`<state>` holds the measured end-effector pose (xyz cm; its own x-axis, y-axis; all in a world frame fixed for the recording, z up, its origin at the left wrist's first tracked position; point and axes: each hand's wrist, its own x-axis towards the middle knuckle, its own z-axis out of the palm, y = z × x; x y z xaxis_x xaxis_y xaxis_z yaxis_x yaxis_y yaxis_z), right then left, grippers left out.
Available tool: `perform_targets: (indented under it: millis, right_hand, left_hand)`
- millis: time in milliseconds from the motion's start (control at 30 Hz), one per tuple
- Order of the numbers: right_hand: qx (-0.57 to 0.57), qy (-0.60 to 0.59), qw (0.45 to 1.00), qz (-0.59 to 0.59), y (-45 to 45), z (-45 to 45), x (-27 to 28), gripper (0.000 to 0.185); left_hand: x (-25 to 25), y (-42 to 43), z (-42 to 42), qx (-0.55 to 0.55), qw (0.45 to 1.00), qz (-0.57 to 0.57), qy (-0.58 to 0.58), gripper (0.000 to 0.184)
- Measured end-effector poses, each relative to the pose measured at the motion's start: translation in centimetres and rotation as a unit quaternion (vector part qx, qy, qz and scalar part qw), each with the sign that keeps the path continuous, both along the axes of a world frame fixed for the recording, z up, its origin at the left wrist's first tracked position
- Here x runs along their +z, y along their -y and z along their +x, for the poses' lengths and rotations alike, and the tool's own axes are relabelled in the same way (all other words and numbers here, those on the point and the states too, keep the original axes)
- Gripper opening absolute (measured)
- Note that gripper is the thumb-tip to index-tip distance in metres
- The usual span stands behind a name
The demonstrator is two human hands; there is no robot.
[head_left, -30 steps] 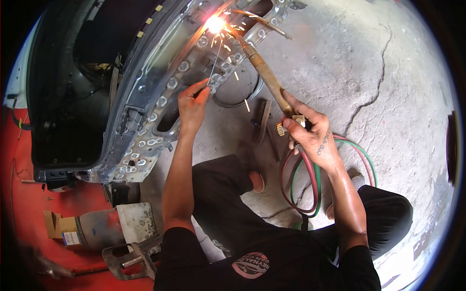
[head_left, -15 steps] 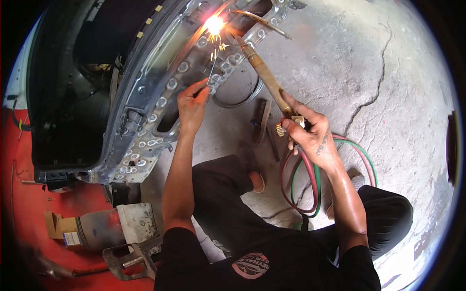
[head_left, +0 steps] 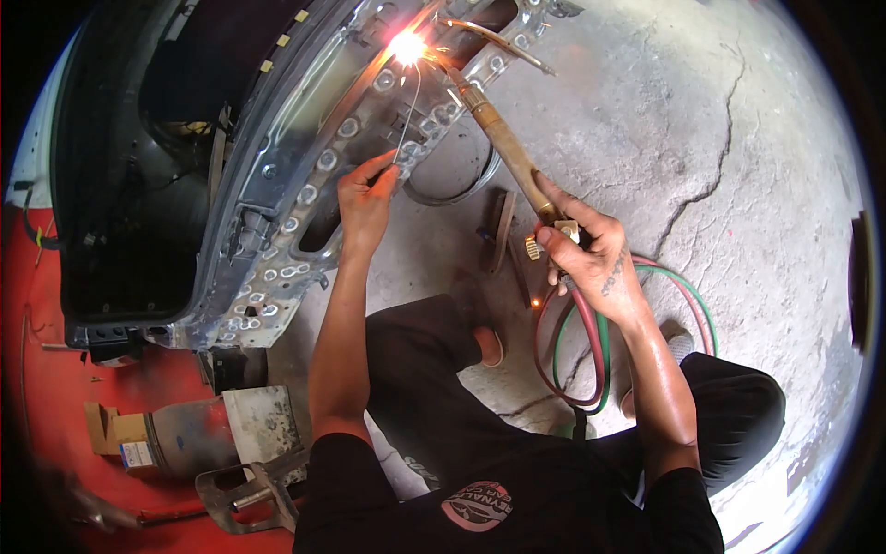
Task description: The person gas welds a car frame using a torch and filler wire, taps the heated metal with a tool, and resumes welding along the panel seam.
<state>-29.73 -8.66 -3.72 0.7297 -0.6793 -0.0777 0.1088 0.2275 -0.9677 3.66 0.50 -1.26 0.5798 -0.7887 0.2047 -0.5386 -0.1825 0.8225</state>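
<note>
My left hand (head_left: 366,201) pinches a thin welding rod (head_left: 407,125) between thumb and fingers, its far end running up to a bright glow on the metal car panel (head_left: 305,198). In my right hand (head_left: 591,249) is a gas welding torch (head_left: 506,143), gripped around the valve end. The torch tip points up and left at the same glowing spot, where glare hides the metal. A red hose (head_left: 591,346) and a green hose (head_left: 604,355) hang from the torch's rear. Ring-shaped spot marks dot the panel's bare metal edge.
A coil of wire (head_left: 489,175) and narrow metal strips (head_left: 503,231) lie on the cracked concrete floor (head_left: 775,222). At lower left are a small cardboard box (head_left: 115,429), a grey cylinder (head_left: 192,434) and a metal clamp-like tool (head_left: 235,499) over a red surface.
The spray of sparks below the glow has mostly gone, and a small orange spark now shows near the floor strips. Both hands stay nearly in place; the rod looks slightly more curved.
</note>
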Motion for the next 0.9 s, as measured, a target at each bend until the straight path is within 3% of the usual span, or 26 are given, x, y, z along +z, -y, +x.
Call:
perform_targets:
  millis: [900]
  right_hand:
    - [-0.001,0.004,1.000,0.004,-0.01,0.09,-0.04,0.059]
  left_hand:
    - [-0.25,0.34,0.29,0.004,1.000,0.000,0.000,0.027]
